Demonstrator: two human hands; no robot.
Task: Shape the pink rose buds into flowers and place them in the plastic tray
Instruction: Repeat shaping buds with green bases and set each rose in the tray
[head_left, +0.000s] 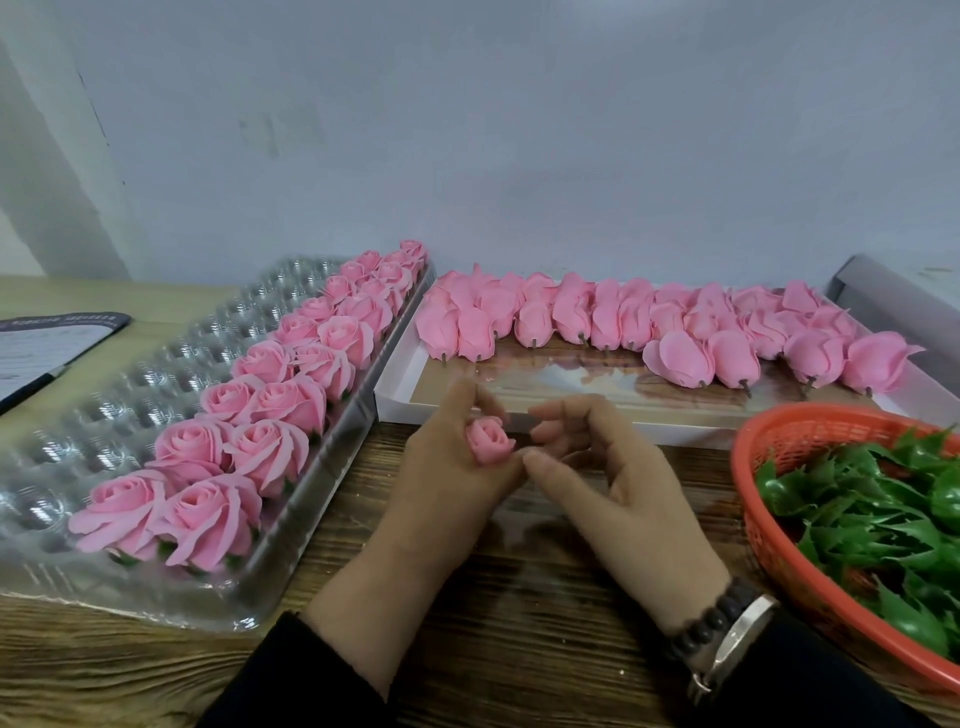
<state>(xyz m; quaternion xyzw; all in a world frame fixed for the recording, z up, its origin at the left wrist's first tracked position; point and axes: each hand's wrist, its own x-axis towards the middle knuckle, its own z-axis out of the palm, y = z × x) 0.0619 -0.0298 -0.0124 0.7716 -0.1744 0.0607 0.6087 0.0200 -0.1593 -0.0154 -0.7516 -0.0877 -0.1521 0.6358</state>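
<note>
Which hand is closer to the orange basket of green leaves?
Right. The right hand sits just beside the orange plastic mesh basket; the left hand is farther away.

Landmark: white flat cardboard tray (395, 402), lying mid-table against the wall. Closed pink rose buds (623, 322) are lying in it, crowding its far side. Clear plastic cell tray (156, 374) is sitting just left of it, two rows of opened pink rose flowers (270, 405) filling its right edge. Orange mesh plastic basket (769, 535) is sitting right and nearer, green plastic leaf calyxes (872, 519) piled inside. Both hands are hovering just in front; left hand (441, 483) is holding a small pink bud (488, 439), right hand (613, 478) beside it.
</note>
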